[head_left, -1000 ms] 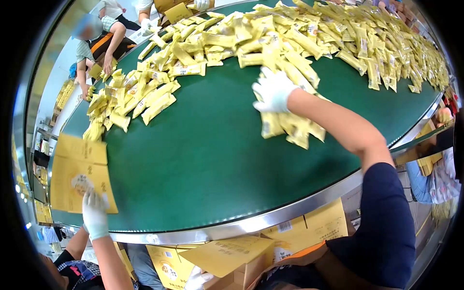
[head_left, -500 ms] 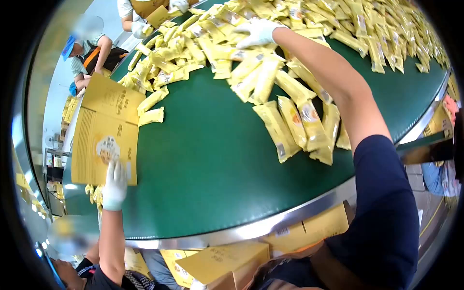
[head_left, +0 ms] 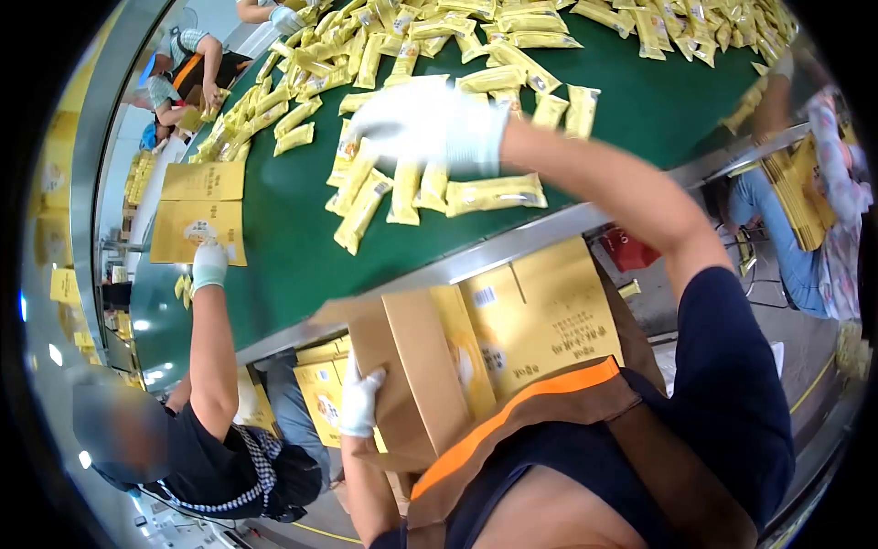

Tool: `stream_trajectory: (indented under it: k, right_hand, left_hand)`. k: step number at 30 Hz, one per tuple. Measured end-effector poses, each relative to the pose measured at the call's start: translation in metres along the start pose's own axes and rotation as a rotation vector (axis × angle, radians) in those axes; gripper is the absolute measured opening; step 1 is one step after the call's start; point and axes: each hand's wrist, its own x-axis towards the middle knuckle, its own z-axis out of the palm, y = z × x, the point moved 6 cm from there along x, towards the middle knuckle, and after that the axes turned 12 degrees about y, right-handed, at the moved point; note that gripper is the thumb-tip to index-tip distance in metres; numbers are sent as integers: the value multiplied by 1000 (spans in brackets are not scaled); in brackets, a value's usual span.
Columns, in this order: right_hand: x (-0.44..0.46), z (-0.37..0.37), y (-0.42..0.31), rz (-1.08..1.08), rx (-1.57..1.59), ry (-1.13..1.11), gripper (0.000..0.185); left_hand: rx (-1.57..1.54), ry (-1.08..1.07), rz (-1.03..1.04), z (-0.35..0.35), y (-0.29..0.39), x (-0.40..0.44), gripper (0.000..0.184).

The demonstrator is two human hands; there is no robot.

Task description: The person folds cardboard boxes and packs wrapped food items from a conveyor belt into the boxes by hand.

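My left hand (head_left: 359, 403), in a white glove, grips the side of an open cardboard box (head_left: 416, 366) held at my waist, below the table's edge. My right hand (head_left: 425, 126), also gloved, is over a cluster of yellow wrapped packets (head_left: 364, 212) on the green table. Motion smears its fingers, so whether they close on a packet is unclear. One packet (head_left: 496, 194) lies crosswise just below my right wrist.
The green table (head_left: 293, 224) has a metal rim (head_left: 521, 240). More packets are heaped along its far side. At left, a co-worker's gloved hand (head_left: 209, 263) touches a yellow carton (head_left: 198, 220). Other people stand around the table, and folded cartons (head_left: 794, 197) are at right.
My right hand has come nearer from the far heap, and packets now lie closer to the near rim. My view has tilted down, bringing my left hand and the box into sight.
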Motion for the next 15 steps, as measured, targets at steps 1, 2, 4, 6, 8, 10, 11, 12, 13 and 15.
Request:
stream_trajectory:
  k: [1, 2, 4, 6, 8, 10, 11, 12, 13, 15]
  right_hand:
    - [-20, -12, -75, -323, 81, 146, 27]
    - [-33, 9, -124, -261, 213, 90, 24]
    - [-73, 26, -211, -401, 524, -66, 16]
    - [-120, 66, -228, -253, 384, -350, 19]
    - [-161, 68, -197, -45, 161, -783, 32]
    - [-198, 55, -171, -163, -59, -608, 37]
    - [-215, 43, -161, -268, -68, -472, 37]
    - [-215, 27, -158, -366, -25, -394, 38]
    - [-215, 16, -153, -344, -107, -457, 29]
    - [-221, 1, -139, -244, -147, -487, 26]
  left_hand:
    - [58, 1, 35, 7, 8, 0, 70]
    - [137, -16, 36, 6, 0, 1, 71]
    - [36, -38, 32, 11, -11, 4, 74]
    - [-334, -83, 9, 33, -21, 10, 80]
    - [-254, -105, 164, 48, -11, 1, 87]
    - [-37, -89, 371, 68, 3, -15, 94]
    - [-71, -98, 383, 78, 4, -23, 94]
    - [-133, -122, 349, 89, 6, -29, 94]
    - [-208, -136, 302, 98, 5, -36, 94]
    - [-242, -128, 223, 117, 1, -52, 95]
